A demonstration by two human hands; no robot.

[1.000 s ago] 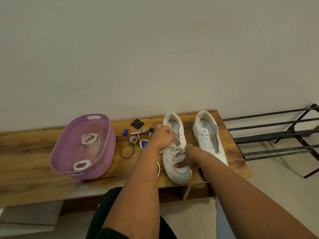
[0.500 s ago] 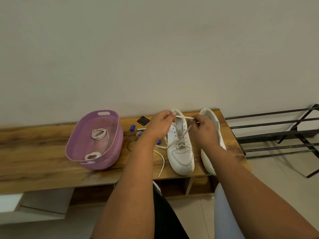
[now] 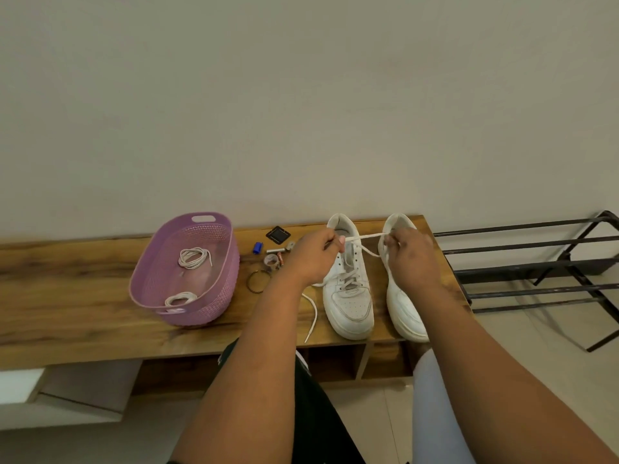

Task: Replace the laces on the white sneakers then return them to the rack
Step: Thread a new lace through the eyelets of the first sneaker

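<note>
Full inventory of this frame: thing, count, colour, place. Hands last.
sneakers: 2, white, right end of bench, toes toward the person
lace: 1, white, pulled taut between both hands above the left sneaker; loose end trails over the bench front
basket: 1, purple, left of the sneakers
coiled laces: 2, white, inside the basket
small items: several, blue, black, metallic, between basket and sneakers; too small to identify
ring: 1, dark, right of the basket
bench: 1, brown wood, against the wall
rack: 1, black metal, right of the bench
left hand: pinches the lace
right hand: pinches the lace
</note>
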